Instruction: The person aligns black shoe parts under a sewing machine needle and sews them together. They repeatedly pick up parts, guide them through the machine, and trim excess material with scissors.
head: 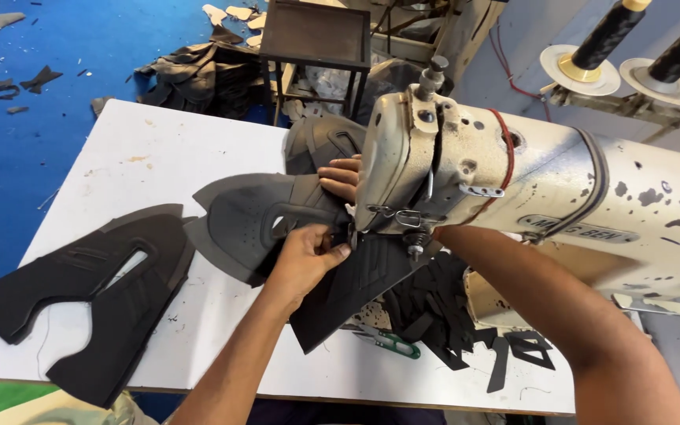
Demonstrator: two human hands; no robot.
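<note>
The dark grey, flat, flexible shoe-upper panel (257,224) lies on the white table (143,157) under the cream sewing machine head (434,165). Left hand (304,256) pinches its edge; right hand (342,177), fingers curled, presses it flat behind the head. The panel appears light and limp: hold it near the seam.

Two bare forearms come up from the bottom edge, no sleeves on either as far as the view runs. The left hand (302,256) wears no glove, no ring and no watch or band at the wrist. The right forearm is just as bare up to the frame edge; the right hand (341,178) shows only in part, fingers uncovered. At lower left, a fold of pale beige garment (72,409) shows, with green beside it.
</note>
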